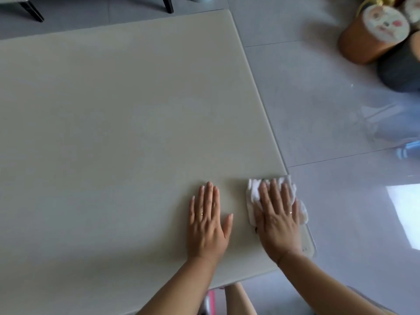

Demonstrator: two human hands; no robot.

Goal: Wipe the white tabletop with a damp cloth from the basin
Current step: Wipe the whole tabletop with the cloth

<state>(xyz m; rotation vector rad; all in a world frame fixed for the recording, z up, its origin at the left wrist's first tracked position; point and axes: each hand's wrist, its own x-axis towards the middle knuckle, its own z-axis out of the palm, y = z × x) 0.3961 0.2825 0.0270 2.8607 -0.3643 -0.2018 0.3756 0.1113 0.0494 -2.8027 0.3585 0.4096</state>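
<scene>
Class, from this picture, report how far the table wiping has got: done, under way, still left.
Done: the cloth is on the tabletop. Under way: the right hand presses it flat at the near right corner; the left hand rests flat beside. Left: probably most of the surface, though no wet trail shows.

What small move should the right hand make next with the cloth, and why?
Probably slide the cloth forward along the right edge. The right hand presses it flat near the tabletop's near right corner, the left hand rests flat beside it, and most of the top lies ahead.
</scene>
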